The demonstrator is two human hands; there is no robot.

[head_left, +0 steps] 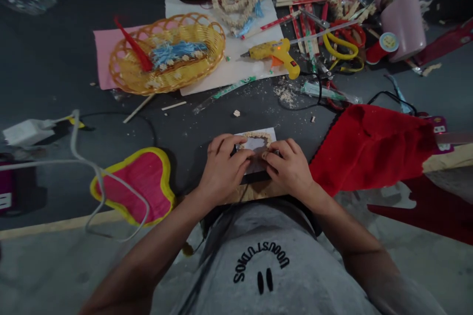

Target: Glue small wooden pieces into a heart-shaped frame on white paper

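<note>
Close to my body, at the table's front edge, lies a small white card (272, 133). A ring of small beige wood-like pieces (258, 134) rests on it, its lower side partly hidden by my fingers. My left hand (225, 165) grips the card from the left, thumb reaching across its lower part. On the other side, my right hand (290, 165) has thumb and forefinger pinched at the ring's right edge; whatever is between those fingertips is too small to name. A loose beige chip (236, 113) lies just beyond the card.
Further back are a yellow glue gun (275, 53), a wicker basket (166, 81) with blue tassels, yellow-handled scissors (340, 45) and a pink cup (402, 24). Red cloth (369, 152) lies right. Left, a white cable (99, 182) crosses a pink, yellow-edged shape (136, 182).
</note>
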